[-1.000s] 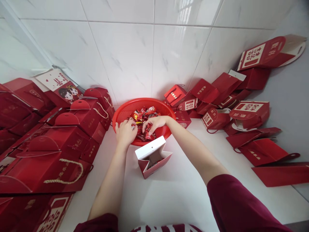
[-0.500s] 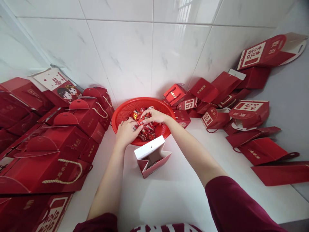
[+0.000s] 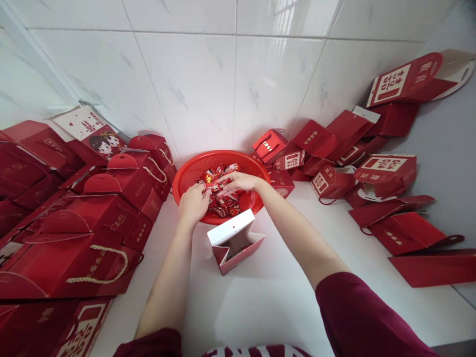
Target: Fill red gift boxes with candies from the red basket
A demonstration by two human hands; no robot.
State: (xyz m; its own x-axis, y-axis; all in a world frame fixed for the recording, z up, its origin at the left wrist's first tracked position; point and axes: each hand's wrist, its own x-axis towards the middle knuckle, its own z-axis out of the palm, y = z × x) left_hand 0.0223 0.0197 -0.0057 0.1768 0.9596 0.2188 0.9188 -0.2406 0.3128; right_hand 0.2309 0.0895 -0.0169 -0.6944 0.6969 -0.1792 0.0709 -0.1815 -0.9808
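A red plastic basket (image 3: 186, 166) by the wall holds a heap of red-wrapped candies (image 3: 226, 204). Over the basket's left side, my left hand (image 3: 194, 202) pinches a small red-wrapped candy (image 3: 211, 187) between thumb and fingers. My right hand (image 3: 240, 183) reaches in from the right, its fingers stretched apart and low over the candies; whether they touch one is hard to make out. In front of the basket stands a small red gift box (image 3: 241, 260), its white-lined lid flap up and some dark contents partly visible inside.
Stacked red gift boxes (image 3: 107, 218) with rope handles line the left side. More red boxes (image 3: 386, 173), some tipped over or lying open, are piled along the right. A white tiled wall (image 3: 186, 89) rises behind the white tabletop (image 3: 260, 307).
My hands have drawn slightly apart. The left has shifted a little left with the candy, and the right hand's fingers have loosened and spread. The gift box stays put.
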